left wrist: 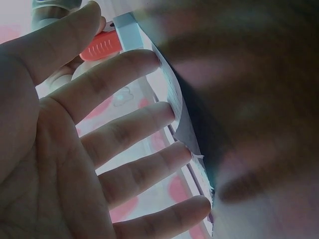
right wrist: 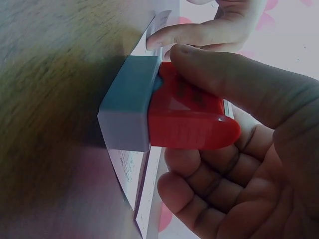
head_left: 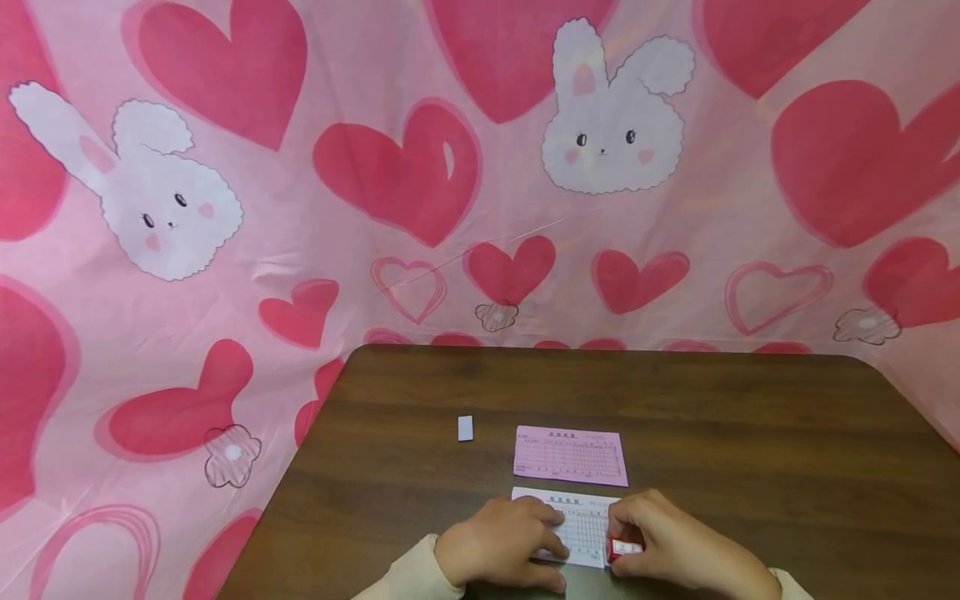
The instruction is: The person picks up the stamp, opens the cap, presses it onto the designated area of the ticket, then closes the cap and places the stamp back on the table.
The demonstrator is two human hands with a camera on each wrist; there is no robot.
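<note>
A white printed slip (head_left: 583, 533) with a ruled grid lies near the table's front edge. My left hand (head_left: 498, 542) rests its spread fingers on the slip's left part; in the left wrist view those fingertips (left wrist: 167, 112) lie along the paper. With my right hand (head_left: 667, 533) I pinch a red self-inking stamp (right wrist: 192, 109) between thumb and fingers. Its pale translucent base (right wrist: 127, 107) stands on the slip's right end. The stamp's white label (head_left: 627, 547) faces up in the head view. Its underside is hidden.
A pink printed slip (head_left: 570, 458) of similar layout lies just beyond the white one. Farther left is a small white rectangular piece (head_left: 465, 428). The dark wooden table (head_left: 720, 417) ends at a pink curtain (head_left: 525, 192) with hearts and rabbits.
</note>
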